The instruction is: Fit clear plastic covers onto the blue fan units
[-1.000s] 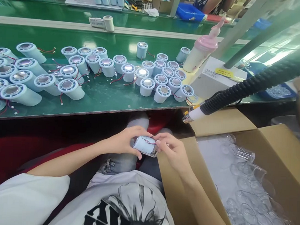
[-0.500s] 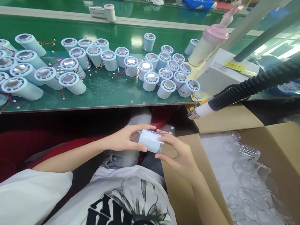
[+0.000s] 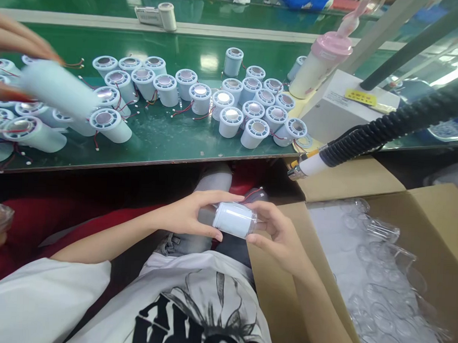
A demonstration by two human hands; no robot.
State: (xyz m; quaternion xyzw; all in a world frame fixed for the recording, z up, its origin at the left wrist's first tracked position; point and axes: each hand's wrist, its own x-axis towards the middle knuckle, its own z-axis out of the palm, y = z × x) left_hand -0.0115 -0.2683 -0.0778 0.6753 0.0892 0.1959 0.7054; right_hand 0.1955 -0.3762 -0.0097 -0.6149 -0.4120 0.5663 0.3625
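Above my lap, a light-blue cylindrical housing (image 3: 232, 218) lies on its side between my hands, a clear plastic cover (image 3: 253, 224) around it. My left hand (image 3: 191, 214) holds the housing's left end, thumb below and fingers along the top. At the right end, my right hand (image 3: 277, 234) has curled fingers and thumb on the clear cover. A thin red wire with a small white plug (image 3: 260, 189) sticks out above the housing. How far the cover reaches along it is hard to see.
Several blue housings (image 3: 231, 122) stand on the green bench (image 3: 169, 143). At left, a co-worker's blurred hand (image 3: 20, 36) holds another housing. An open carton (image 3: 285, 275) with clear covers (image 3: 390, 300) is at right, below a black corrugated hose (image 3: 367, 132). A pink-topped bottle (image 3: 320, 64) stands behind.
The clear cover now shows more plainly around the housing, which has shifted slightly right with my right hand. A co-worker's hand has come in at left, lifting a housing.
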